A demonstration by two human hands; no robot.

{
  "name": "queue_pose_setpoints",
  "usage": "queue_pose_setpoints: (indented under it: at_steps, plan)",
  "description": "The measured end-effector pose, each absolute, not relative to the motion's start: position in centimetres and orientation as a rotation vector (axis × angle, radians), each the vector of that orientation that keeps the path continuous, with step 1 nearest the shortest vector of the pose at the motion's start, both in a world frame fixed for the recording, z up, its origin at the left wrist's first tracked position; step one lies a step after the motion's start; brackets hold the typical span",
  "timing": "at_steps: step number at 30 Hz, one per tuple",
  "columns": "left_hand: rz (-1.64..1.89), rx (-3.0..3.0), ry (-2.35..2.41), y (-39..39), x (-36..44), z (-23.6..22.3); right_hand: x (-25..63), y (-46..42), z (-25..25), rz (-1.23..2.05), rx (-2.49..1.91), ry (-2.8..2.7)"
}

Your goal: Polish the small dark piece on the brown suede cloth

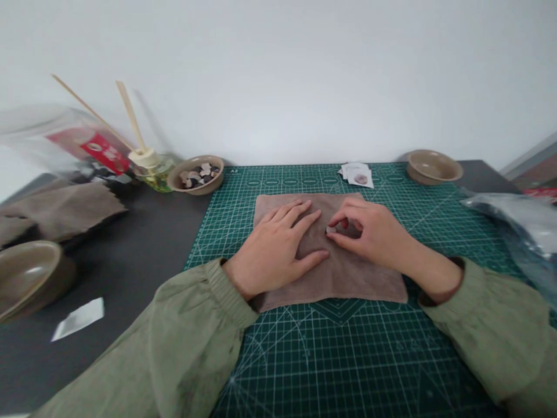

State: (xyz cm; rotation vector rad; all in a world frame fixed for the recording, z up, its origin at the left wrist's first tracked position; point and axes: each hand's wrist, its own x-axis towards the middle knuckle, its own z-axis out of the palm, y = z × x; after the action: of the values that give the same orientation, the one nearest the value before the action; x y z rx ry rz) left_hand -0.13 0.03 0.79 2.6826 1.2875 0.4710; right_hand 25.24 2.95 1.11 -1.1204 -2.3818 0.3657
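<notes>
Flat left hand point(278, 247) pins cloth point(348, 278); right hand point(374, 232) pinches.

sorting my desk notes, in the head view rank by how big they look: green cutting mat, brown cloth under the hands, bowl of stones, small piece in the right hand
1. green cutting mat
2. brown cloth
3. bowl of stones, though it sits farther back, so it looks smaller than it is
4. small piece pinched by the right hand

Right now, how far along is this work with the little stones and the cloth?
Laid out: the brown cloth lies flat on the green cutting mat. In hand: the left hand presses the cloth while the right hand pinches one small stone against it. Left: the bowl of stones holds many pieces; the far bowl looks empty.
</notes>
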Motion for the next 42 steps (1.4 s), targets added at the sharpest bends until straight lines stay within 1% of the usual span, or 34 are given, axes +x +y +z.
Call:
queue_pose_setpoints:
  at_steps: [4,9,13,17,22,27,42]
  plan:
    - [0.453,2.693,1.301,0.06,-0.15,0.85,25.13,2.96,1.15,0.431,-1.074,-2.396]
    - [0.441,2.687,1.305,0.11,-0.12,0.9,25.07,3.1,0.98,0.361,-1.135,-2.362]
    - [0.423,2.68,1.307,0.12,-0.14,0.93,25.07,3.11,0.78,0.422,-1.075,-2.381]
    - [0.401,2.674,1.314,0.11,-0.2,1.0,25.13,3.07,0.73,0.374,-1.118,-2.363]
    - [0.384,2.688,1.314,0.17,-0.2,1.1,25.18,3.01,0.95,0.435,-1.083,-2.393]
    - [0.389,2.698,1.305,0.15,-0.24,1.08,25.33,3.02,0.9,0.369,-1.13,-2.377]
    - [0.393,2.695,1.306,0.0,-0.2,1.11,25.21,2.99,0.45,0.362,-1.09,-2.377]
